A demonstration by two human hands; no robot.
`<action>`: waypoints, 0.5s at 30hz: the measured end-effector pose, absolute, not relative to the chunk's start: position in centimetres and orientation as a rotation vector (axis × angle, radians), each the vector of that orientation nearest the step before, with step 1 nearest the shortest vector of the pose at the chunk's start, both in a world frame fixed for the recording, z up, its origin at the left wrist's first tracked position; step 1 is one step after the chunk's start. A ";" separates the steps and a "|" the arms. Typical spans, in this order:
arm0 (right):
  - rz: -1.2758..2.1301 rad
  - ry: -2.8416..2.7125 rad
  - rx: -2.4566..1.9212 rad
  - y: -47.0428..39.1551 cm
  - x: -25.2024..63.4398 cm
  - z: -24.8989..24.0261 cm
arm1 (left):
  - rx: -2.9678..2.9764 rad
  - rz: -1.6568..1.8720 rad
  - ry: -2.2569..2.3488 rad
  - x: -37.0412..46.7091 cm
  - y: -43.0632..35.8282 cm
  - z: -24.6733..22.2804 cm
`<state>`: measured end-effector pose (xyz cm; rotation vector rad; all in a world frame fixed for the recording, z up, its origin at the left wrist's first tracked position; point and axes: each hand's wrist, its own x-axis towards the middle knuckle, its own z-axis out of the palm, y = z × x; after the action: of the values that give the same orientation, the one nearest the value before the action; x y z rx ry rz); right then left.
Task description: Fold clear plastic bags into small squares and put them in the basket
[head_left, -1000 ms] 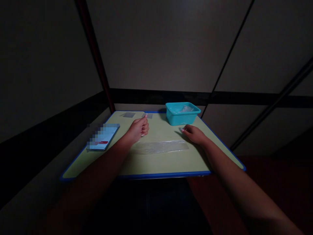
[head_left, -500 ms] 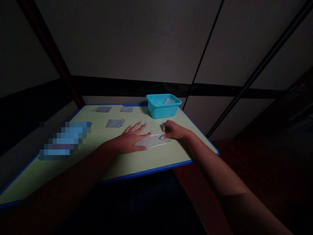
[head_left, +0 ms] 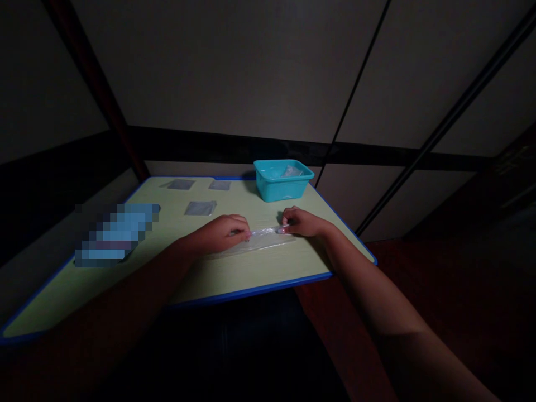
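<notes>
A clear plastic bag (head_left: 262, 241) lies flat on the pale table, its far edge slightly raised between my hands. My left hand (head_left: 224, 231) is closed, thumb and fingers pinching that far edge. A short way to the right, my right hand (head_left: 302, 221) pinches the same edge, its fingers curled. Beyond my left hand rests a folded clear plastic packet (head_left: 201, 208). Two similar flat packets, a left one (head_left: 181, 184) and a right one (head_left: 220, 185), lie farther back.
A turquoise plastic basket (head_left: 280, 191) with crumpled clear plastic (head_left: 292, 171) inside stands at the table's back right. On the left lies a blurred-out blue object (head_left: 119, 233). The table (head_left: 251, 274) has a blue edge, and wall panels rise behind it.
My left hand was spread flat on the bag; its fingers have now closed on the far edge, which has lifted a little. My right hand has stayed nearly in place.
</notes>
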<state>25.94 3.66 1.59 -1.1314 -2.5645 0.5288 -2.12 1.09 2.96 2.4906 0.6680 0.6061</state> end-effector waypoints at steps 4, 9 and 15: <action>0.604 -2.528 -1.095 3.2 25.8 2.0 | 2.429 0.604 0.607 -2.2 1.4 2.6; 0.980 -2.344 -1.252 2.3 25.3 2.7 | 2.394 0.618 0.618 -2.3 1.5 2.5; 0.921 -2.420 -1.302 2.1 25.4 2.8 | 2.428 0.596 0.634 -2.4 1.5 2.6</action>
<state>25.41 2.06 2.77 -1.3018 -2.4197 0.9207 -2.38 1.52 2.56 2.4284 0.6336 0.5964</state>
